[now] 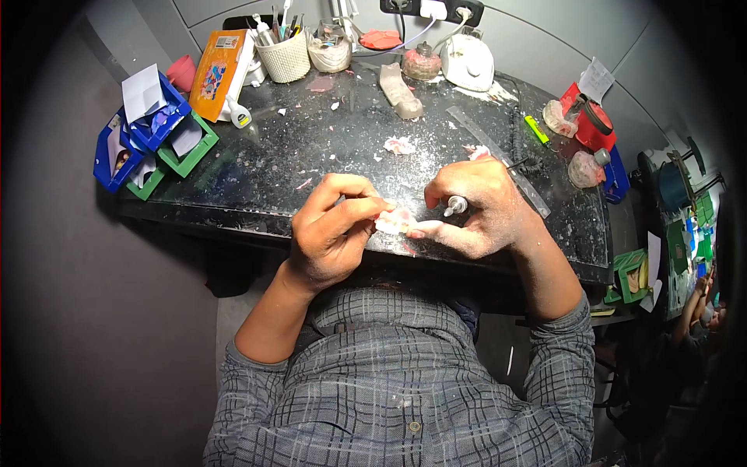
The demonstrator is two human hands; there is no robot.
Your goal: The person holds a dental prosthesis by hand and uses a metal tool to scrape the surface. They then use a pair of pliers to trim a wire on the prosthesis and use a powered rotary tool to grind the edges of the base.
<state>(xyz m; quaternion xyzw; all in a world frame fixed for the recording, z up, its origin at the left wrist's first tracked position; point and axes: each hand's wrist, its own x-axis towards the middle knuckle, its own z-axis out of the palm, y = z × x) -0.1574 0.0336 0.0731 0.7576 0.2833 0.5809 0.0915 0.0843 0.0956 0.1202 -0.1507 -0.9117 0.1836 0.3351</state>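
Near the front edge of the dark worktable, my left hand (327,233) pinches a small pink and whitish denture (394,221) between thumb and fingers. My right hand (490,210) is curled around a rotary handpiece (456,205), whose metal tip points to the left, toward the denture. The right thumb reaches out to the denture's right side and seems to touch it. The tool's tip looks apart from the denture. Most of the handpiece's body is hidden in my right hand. Beyond my hands, a pink and white piece (399,145) lies amid pale dust.
A clear ruler (498,159) lies right, beside a yellow marker (537,130). A plaster block (400,92), a tool cup (284,60) and an orange box (220,75) stand behind. Blue bins (156,113) sit left, a red container (594,124) right. Another person's arm (691,307) shows far right.
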